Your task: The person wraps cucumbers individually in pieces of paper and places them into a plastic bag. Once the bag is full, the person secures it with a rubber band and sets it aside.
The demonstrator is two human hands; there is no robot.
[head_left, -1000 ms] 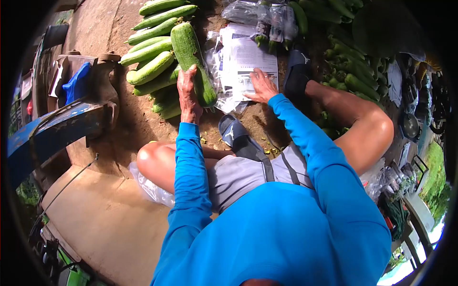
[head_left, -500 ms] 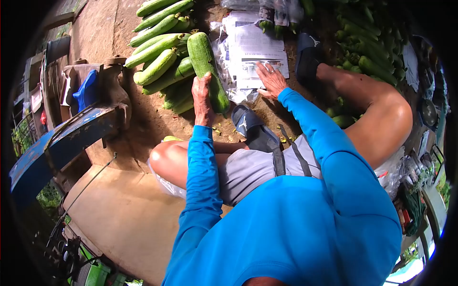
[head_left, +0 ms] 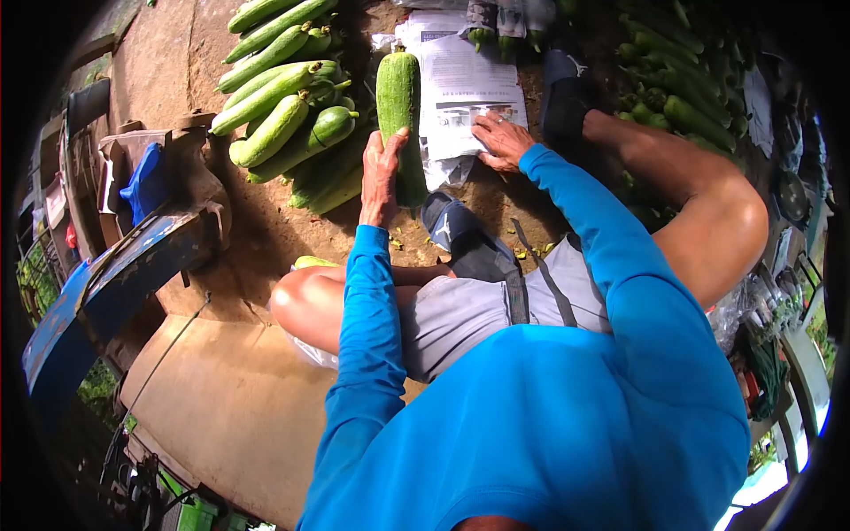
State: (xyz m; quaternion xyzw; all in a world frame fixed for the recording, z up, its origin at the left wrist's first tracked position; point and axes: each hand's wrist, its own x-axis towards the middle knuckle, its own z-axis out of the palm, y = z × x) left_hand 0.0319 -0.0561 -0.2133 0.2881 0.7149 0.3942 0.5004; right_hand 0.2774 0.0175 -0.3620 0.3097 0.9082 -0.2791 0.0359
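Note:
My left hand (head_left: 382,173) is wrapped round the lower part of a thick green luffa gourd (head_left: 398,93), which points away from me beside the left edge of the paper. On the printed paper sheets (head_left: 465,80) rests my right hand (head_left: 503,142), its fingers slightly bent and apart near the sheets' right edge. A ring shows on one finger. To the left of my left hand lies a pile of similar gourds (head_left: 274,93). Some crumpled plastic or paper shows under the sheets' near edge.
Wrapped gourds (head_left: 509,22) lie beyond the paper. More green gourds (head_left: 691,88) are heaped at the right, past my sandalled foot (head_left: 567,93). Another sandal (head_left: 465,234) is close in front of me. A blue-painted beam (head_left: 115,283) stands at the left.
The gourd in my left hand has turned from tilted to nearly upright in view, over the paper's left side. My right hand has stayed on the paper, its fingers drawn in slightly.

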